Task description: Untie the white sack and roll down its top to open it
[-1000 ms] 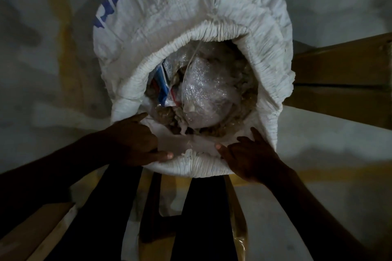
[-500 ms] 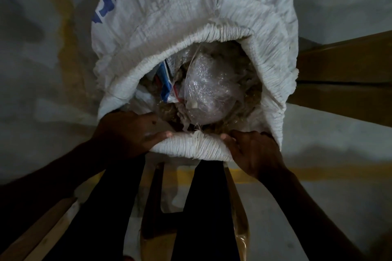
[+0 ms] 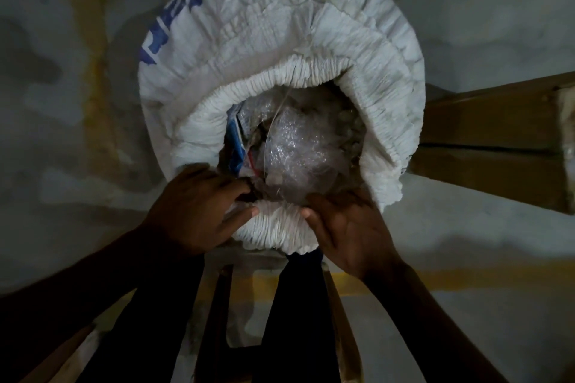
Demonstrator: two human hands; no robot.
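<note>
The white sack, woven and printed with blue letters, stands open in front of me with its top rolled into a thick pleated rim. Inside lie clear crinkled plastic and a blue and red wrapper. My left hand grips the near rim on its left, thumb below the roll and fingers curled over into the mouth. My right hand holds the same near rim on its right, fingers over the top edge.
A brown wooden beam juts in from the right, just behind the sack. The grey concrete floor carries yellow painted lines. My dark trouser legs stand right below the sack, with cardboard at the lower left.
Both hands went from resting on the near flap to gripping its rolled rim. The near rim is now rolled thicker and sits closer to the sack's mouth.
</note>
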